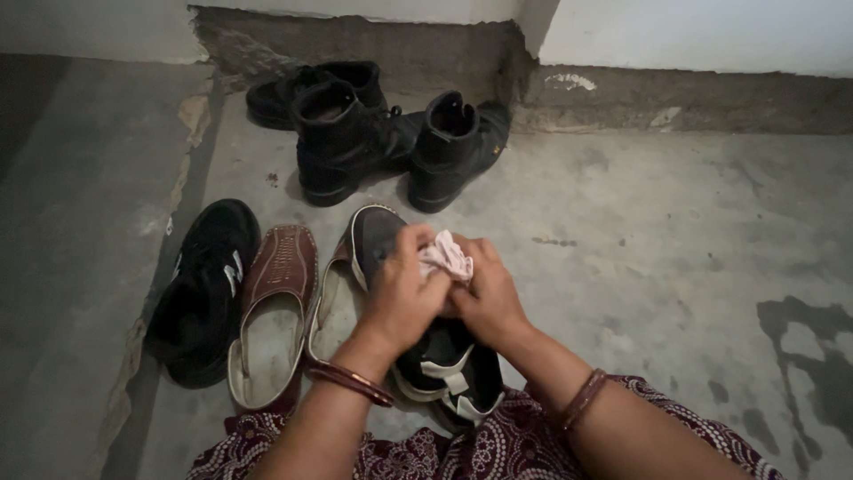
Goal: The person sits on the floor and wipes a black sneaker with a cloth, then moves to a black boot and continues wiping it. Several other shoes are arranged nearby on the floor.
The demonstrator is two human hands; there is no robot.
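We hold a small pink cloth [447, 255] bunched between our left hand [402, 298] and right hand [489, 298], fingers closed on it, above the black sneaker [426, 356] in our lap. Its mate [206, 289], brown sandals [271, 311] and black boots [391, 138] wait on the floor [640, 231], so most shoes look left.

A bare concrete floor [640, 222] stretches out in dim light, stained with dark wet patches [804, 347] at one side and cracked along a raised edge [191, 142] at the other. Beyond it, a pale plastered wall [693, 31] meets the floor, its lower band [373, 44] chipped, rough and unpainted in the corner.
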